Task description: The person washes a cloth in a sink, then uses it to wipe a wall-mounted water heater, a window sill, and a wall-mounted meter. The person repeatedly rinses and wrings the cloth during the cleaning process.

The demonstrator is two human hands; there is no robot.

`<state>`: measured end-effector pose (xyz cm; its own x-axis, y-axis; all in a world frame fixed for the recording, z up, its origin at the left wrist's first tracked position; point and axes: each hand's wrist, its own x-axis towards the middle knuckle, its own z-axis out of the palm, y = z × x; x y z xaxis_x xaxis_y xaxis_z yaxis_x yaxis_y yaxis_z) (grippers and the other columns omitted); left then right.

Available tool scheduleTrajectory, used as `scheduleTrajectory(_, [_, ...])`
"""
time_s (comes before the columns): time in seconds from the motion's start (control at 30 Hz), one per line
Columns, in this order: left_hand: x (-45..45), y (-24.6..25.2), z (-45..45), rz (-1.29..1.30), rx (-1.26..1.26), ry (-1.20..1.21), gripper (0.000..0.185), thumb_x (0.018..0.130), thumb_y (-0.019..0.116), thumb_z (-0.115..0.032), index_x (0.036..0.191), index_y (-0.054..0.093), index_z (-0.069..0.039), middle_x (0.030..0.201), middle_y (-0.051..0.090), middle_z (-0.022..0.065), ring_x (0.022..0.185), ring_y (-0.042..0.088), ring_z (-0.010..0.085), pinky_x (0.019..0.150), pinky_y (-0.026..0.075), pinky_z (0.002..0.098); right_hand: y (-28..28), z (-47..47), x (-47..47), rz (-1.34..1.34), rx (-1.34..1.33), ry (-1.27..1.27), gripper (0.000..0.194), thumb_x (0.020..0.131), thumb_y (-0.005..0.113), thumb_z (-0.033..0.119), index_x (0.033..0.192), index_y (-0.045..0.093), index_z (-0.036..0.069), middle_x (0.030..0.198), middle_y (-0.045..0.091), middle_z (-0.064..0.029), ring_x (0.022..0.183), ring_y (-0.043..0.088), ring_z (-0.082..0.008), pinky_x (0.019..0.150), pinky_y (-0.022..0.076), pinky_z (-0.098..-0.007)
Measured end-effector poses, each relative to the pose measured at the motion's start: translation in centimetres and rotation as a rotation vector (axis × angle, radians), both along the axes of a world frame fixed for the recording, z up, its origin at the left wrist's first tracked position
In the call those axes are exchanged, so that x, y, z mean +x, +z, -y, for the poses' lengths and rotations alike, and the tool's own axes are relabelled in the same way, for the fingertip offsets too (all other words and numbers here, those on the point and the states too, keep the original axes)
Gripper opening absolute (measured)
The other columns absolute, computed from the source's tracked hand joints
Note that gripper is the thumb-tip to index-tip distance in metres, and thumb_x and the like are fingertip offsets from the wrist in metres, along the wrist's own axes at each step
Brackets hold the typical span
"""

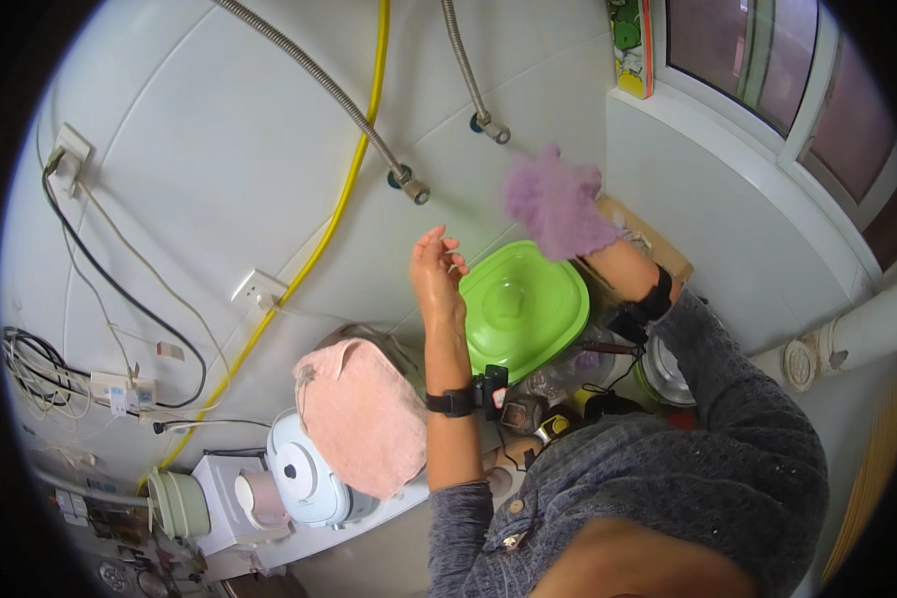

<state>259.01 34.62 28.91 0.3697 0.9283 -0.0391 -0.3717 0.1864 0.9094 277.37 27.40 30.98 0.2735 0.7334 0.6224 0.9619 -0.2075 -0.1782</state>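
My left hand [437, 261] is raised bare beside a bright green plastic lid or basin [527, 306], its fingers loosely curled and holding nothing. A fuzzy purple glove [560, 213] covers my right hand [553, 198], which is slightly blurred, with stubby fingers spread near the tiled wall. Nothing shows in its grip. Above it, a metal angle valve [497, 133] joins a braided hose. Another angle valve [417, 192] sits on the wall above my left hand. Both wrists wear black straps, the left one with a small black device [493, 392].
A pink towel [366, 418] drapes beside a light blue appliance [306, 478], a pink mug [258, 497] and a pale green container [179, 504]. A yellow hose [344, 187] runs along the wall. Right are a cardboard box [669, 258], a white pipe [852, 340] and a window [747, 67].
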Motion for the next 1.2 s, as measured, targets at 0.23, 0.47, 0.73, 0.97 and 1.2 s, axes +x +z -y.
scheduleTrajectory(0.23, [9.4,0.3,-4.0,-0.105,-0.086,-0.018,0.026,0.086,0.053,-0.014,0.109,0.052,-0.005,0.084,0.059,0.0066,0.061,0.053,0.0132,0.051,0.045,0.0258,-2.0,-14.9,8.4,-0.106,-0.067,-0.19,0.023,0.083,0.052,0.024,0.087,0.06,0.003,0.087,0.061,-0.0139,0.079,0.063,-0.0302,0.064,0.0511,-0.0423])
scheduleTrajectory(0.47, [13.9,-1.0,-6.0,-0.158,-0.069,-0.02,0.016,0.086,0.056,-0.015,0.097,0.059,-0.005,0.076,0.058,0.0028,0.059,0.052,0.0121,0.051,0.044,0.0252,-3.5,-15.7,9.0,-1.447,-0.058,0.159,0.029,0.079,0.057,0.027,0.089,0.06,0.0,0.085,0.063,-0.0219,0.08,0.062,-0.0392,0.068,0.0502,-0.0445])
scheduleTrajectory(0.73, [13.3,-2.5,-6.9,-0.189,-0.073,-0.016,0.016,0.089,0.049,-0.012,0.099,0.059,-0.004,0.078,0.058,0.003,0.062,0.052,0.0117,0.053,0.044,0.0247,-3.9,-15.0,12.1,-1.11,-0.204,0.507,0.027,0.079,0.055,0.025,0.088,0.061,0.0,0.087,0.063,-0.0225,0.081,0.062,-0.0392,0.069,0.0503,-0.0437])
scheduleTrajectory(0.97, [13.4,-2.5,-6.7,-0.165,-0.086,-0.061,0.019,0.09,0.043,-0.009,0.099,0.058,-0.003,0.077,0.059,0.0041,0.059,0.05,0.0108,0.049,0.043,0.0252,-2.4,-14.1,12.7,-0.815,-0.209,0.458,0.025,0.08,0.053,0.023,0.087,0.061,0.001,0.089,0.063,-0.023,0.081,0.062,-0.0392,0.07,0.0503,-0.043])
scheduleTrajectory(1.2, [14.7,-4.3,-6.2,-0.079,-0.066,-0.069,0.018,0.09,0.044,-0.009,0.097,0.06,-0.002,0.081,0.06,0.003,0.065,0.053,0.0109,0.056,0.045,0.0251,-3.5,-15.0,8.2,-0.496,-0.015,0.052,0.024,0.08,0.052,0.022,0.086,0.062,0.001,0.091,0.063,-0.0236,0.082,0.062,-0.0392,0.071,0.0504,-0.0423])
